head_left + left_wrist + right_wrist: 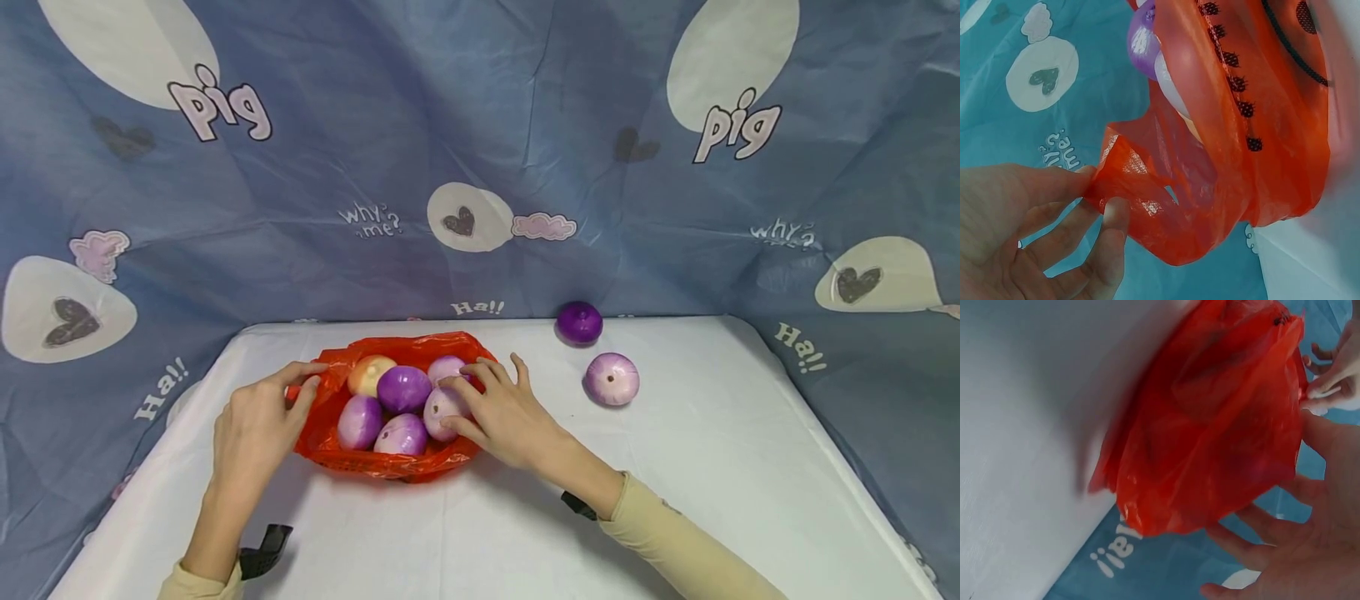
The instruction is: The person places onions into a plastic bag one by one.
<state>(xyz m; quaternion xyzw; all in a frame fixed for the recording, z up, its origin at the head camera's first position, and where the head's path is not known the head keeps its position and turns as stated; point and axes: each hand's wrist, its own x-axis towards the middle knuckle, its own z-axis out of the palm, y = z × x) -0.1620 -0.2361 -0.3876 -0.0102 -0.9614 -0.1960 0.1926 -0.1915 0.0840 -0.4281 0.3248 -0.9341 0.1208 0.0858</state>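
Observation:
A red plastic bag (352, 461) stands with its mouth spread wide, holding several purple-and-white onions (403, 389) and one orange-yellow onion (369, 375). My left hand (258, 417) pinches the bag's left edge between thumb and fingers; the left wrist view shows this hand (1054, 231) pulling a flap of plastic (1141, 187) taut. Over the right side of the mouth, my right hand (510, 412) has thumb and fingers round a pale purple onion (442, 410) lying among the others. In the right wrist view, the bag's side (1210, 437) hides the fingertips of that hand (1310, 531).
To the right of the bag, a pale purple onion (612, 379) lies on the white tabletop (735, 467). A dark purple onion (579, 323) is behind it at the table's back edge. A blue printed cloth (480, 125) hangs behind the table and along its sides.

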